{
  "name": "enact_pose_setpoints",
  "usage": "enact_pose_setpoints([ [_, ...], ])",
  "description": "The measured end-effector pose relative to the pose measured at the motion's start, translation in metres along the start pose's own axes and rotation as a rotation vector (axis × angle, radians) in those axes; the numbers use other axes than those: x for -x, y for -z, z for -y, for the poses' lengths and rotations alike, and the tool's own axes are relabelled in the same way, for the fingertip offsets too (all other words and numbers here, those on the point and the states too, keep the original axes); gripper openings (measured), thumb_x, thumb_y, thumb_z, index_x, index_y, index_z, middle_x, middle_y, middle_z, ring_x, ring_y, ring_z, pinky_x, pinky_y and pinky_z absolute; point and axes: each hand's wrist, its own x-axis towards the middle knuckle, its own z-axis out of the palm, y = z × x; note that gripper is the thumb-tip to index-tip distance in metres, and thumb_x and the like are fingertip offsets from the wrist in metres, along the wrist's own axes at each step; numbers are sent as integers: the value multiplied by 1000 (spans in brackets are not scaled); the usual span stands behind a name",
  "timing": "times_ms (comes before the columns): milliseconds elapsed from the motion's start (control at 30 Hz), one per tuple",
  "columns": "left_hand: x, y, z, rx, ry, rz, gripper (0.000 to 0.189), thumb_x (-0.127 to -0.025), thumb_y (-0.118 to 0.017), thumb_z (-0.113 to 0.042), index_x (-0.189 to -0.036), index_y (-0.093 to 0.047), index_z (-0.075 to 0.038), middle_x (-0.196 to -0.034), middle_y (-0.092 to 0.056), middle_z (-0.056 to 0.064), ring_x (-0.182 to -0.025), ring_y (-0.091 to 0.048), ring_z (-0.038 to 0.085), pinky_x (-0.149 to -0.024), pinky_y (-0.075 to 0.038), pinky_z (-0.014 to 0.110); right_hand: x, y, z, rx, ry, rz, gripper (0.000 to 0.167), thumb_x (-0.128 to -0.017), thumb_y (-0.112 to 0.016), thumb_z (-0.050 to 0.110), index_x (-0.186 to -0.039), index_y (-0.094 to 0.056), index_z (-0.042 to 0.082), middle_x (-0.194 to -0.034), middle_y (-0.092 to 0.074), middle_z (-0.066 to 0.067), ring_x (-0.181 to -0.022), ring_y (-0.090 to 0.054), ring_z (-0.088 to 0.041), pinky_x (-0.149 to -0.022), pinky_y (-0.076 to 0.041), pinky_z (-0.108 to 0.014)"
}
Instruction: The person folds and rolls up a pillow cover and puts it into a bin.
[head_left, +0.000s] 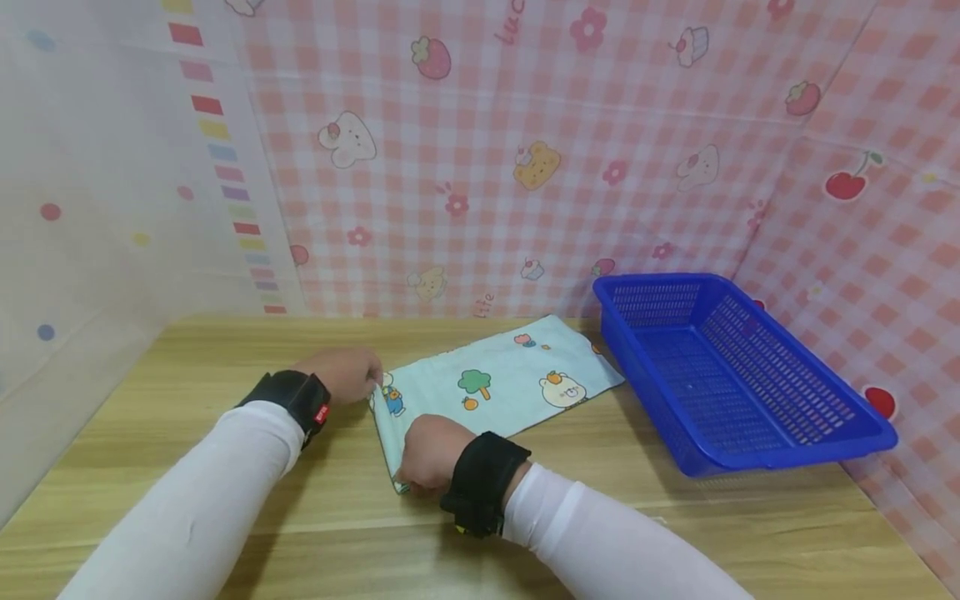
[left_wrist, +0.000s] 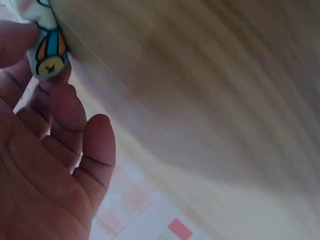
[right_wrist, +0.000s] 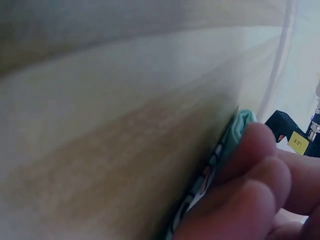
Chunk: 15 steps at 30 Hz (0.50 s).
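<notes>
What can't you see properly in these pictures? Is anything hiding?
- Most of the cloth's underside: in the head view, its top side covers it.
- The printed character on the cloth: in the left wrist view, cut off by the top edge and partly covered by the thumb.
- Writing on the yellow label: too small and blurred in the right wrist view.
- The white sleeves' upper ends: cut off by the head view's bottom edge.
</notes>
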Motion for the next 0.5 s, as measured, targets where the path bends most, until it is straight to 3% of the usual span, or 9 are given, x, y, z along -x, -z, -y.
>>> enact_pose_setpoints([
  [167,2,-1,-2,48,11,-54,7,-97,-64,-9,-95,-69,-13,-95,-69,4,-85,-61,20,-80,-52,38,0,0,1,134,53,-46,40,-96,-73,22,-60,-60,10,-54,-48,5,-48,-46,-10,-51,-37,-22],
  [300,4,-3,1,71,-30,-87,12,-98,-69,-8,-91,-77,-13,-93,-72,1,-86,-63,19,-83,-55,40,3,-2,3,143,110,-97,27,-93,-73,12,-70,-60,12,-64,-50,5,-59,-46,-11,-56,-37,-21],
  [500,9,-7,8,49,-94,-108,24,-91,-71,6,-100,-84,-12,-101,-74,2,-94,-67,19,-89,-58,42,8,-6,10,171,111,-117,19,-95,-68,7,-76,-63,9,-67,-51,1,-59,-48,-15,-53,-38,-26],
])
